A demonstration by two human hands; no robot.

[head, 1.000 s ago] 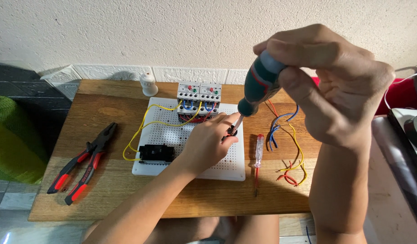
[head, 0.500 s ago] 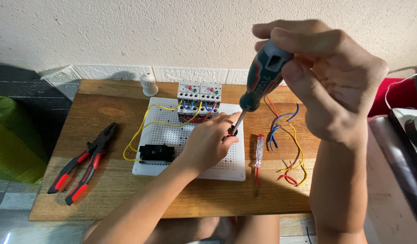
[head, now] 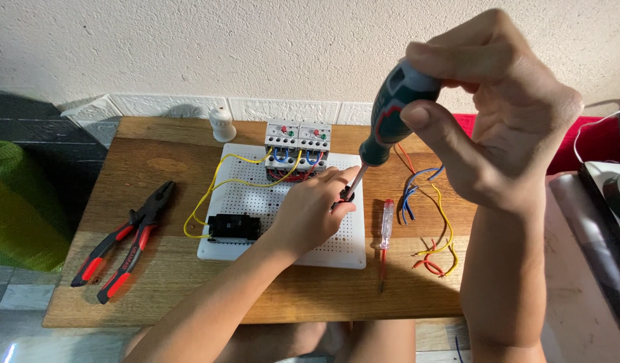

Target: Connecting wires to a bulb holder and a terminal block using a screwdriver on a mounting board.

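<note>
rough white plaster rises behind a small wooden worktop [head: 169,168], and nearly everything of interest sits on or around the white perforated mounting board [head: 253,202] at its middle. at the board's far edge stand two grey contactors [head: 298,138] with yellow, blue and red leads looping from them; a black switch block [head: 233,227] sits at the board's near left corner. left of the board lie red-handled combination pliers [head: 125,243]; right of it lies a clear-handled tester screwdriver [head: 385,232], and beyond that a loose tangle of coloured wires [head: 428,222]. a small white ceramic piece [head: 222,124] stands behind the board's far left corner.

the right hand [head: 498,128] is closed around the dark teal handle of a screwdriver [head: 391,114], its shaft slanting down to the board's right half. there the left hand [head: 313,212] rests on the board, fingers pinched narrow around a small dark part that is mostly hidden, the tip meeting it.

to do this well, i'd judge the shaft should stand straighter over the screw, as the slant invites slipping. the left fingers should steady the part from the sides, clear of the tip, with firm downward pressure and short turns.
</note>
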